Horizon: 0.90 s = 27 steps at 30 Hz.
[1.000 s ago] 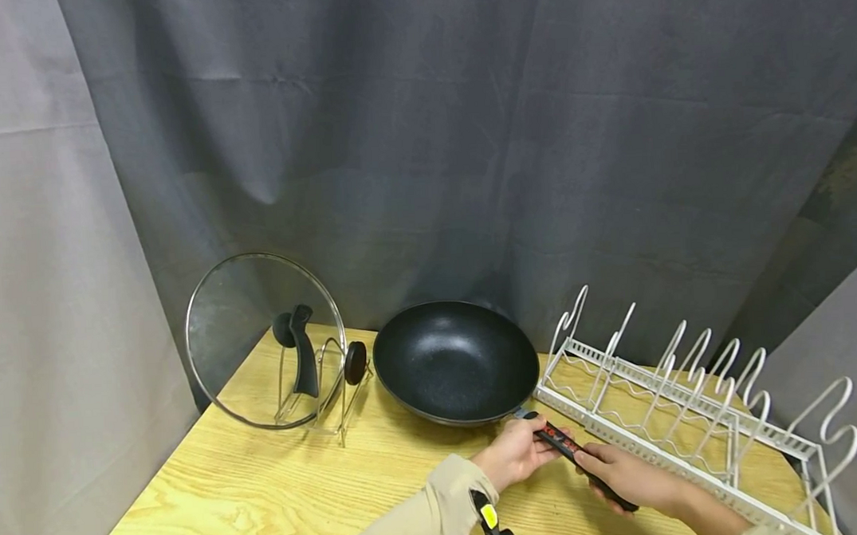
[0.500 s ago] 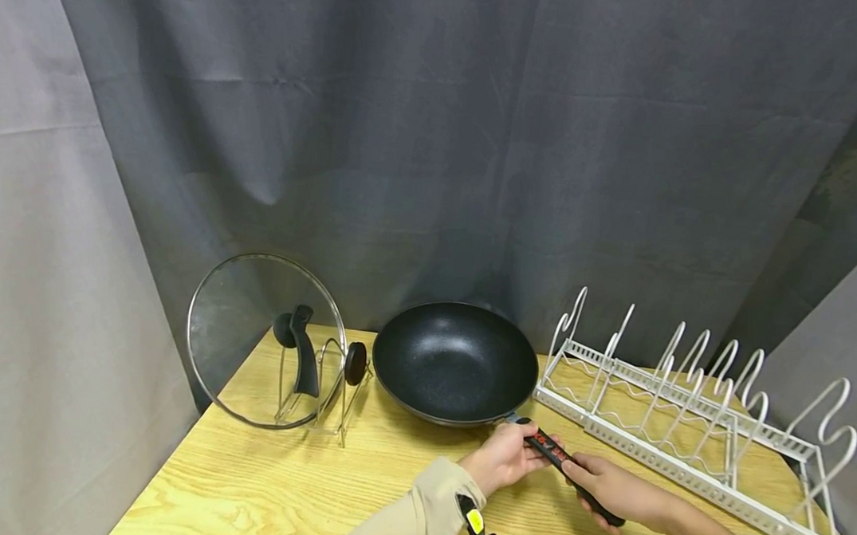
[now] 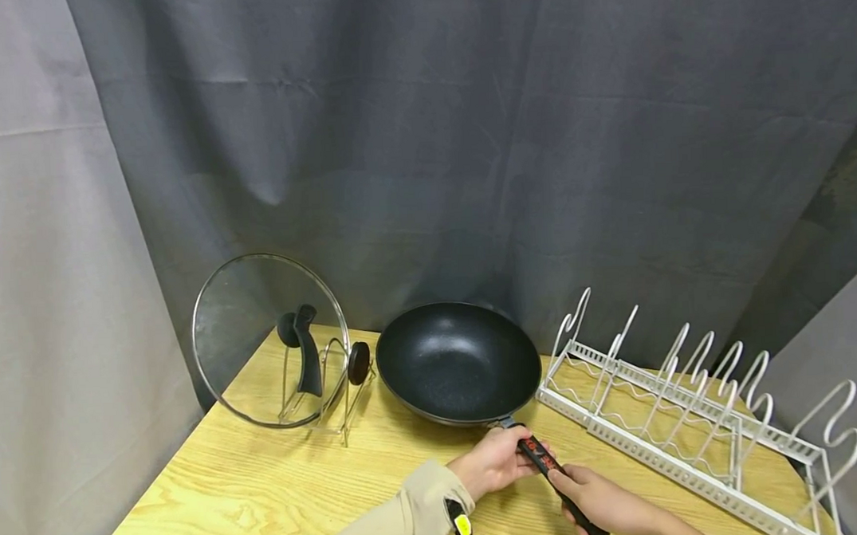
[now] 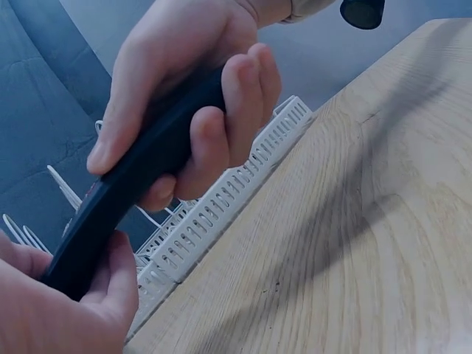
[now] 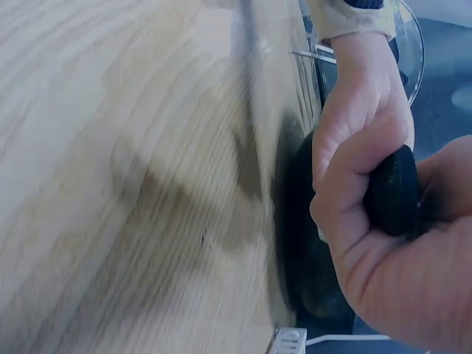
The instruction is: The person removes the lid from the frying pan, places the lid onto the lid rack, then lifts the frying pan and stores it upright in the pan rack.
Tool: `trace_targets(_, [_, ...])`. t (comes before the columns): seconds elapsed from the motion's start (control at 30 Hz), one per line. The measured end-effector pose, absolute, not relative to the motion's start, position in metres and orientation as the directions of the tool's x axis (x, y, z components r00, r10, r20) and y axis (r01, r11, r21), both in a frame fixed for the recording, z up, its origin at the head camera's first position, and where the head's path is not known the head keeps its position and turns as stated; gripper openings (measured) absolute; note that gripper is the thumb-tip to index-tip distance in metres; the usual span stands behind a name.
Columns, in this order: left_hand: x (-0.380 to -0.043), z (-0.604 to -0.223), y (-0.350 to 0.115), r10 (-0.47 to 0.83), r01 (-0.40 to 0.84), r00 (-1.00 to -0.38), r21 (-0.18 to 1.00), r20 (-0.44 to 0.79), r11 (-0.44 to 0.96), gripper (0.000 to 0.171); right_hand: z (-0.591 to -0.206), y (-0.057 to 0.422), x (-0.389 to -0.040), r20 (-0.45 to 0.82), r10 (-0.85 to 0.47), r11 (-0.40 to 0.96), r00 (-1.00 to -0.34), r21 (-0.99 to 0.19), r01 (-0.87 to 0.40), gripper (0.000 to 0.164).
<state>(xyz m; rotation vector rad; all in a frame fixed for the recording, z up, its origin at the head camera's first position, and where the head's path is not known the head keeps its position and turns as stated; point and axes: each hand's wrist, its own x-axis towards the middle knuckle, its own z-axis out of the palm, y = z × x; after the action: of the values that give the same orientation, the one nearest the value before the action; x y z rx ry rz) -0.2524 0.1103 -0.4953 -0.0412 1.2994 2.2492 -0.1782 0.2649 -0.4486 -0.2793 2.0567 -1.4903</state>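
A deep black wok (image 3: 457, 362) stands at the back middle of the wooden table, its long black handle (image 3: 540, 456) pointing toward the front right. My left hand (image 3: 493, 460) holds the handle close to the bowl, thumb on top and fingers underneath. Further out, my right hand (image 3: 595, 500) wraps round the end of the same handle. In the left wrist view the right hand's fingers (image 4: 209, 140) curl about the handle, which sits above the tabletop. From the right wrist, the handle's butt (image 5: 392, 193) shows inside the right hand's grip.
Left of the wok, a glass lid (image 3: 248, 339) with a black handle leans upright in a wire stand (image 3: 346, 411). A white dish rack (image 3: 666, 449) with tall wire dividers runs along the right. A dark curtain (image 3: 423, 140) hangs right behind the table.
Both hands and the wok's handle have swung leftward and slightly toward the front, so the handle points more to the front. The wok's bowl stays nearly in place.
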Motion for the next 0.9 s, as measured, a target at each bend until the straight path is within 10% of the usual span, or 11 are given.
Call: trace_targets(0.9, [-0.249,-0.495,0.080,0.491,-0.469,-0.821,0.835,-0.293,-0.287,0.024,-0.453,0.227,-0.167,-0.304,-0.510,0.202,-0.805,-0.952,0.231,0.035])
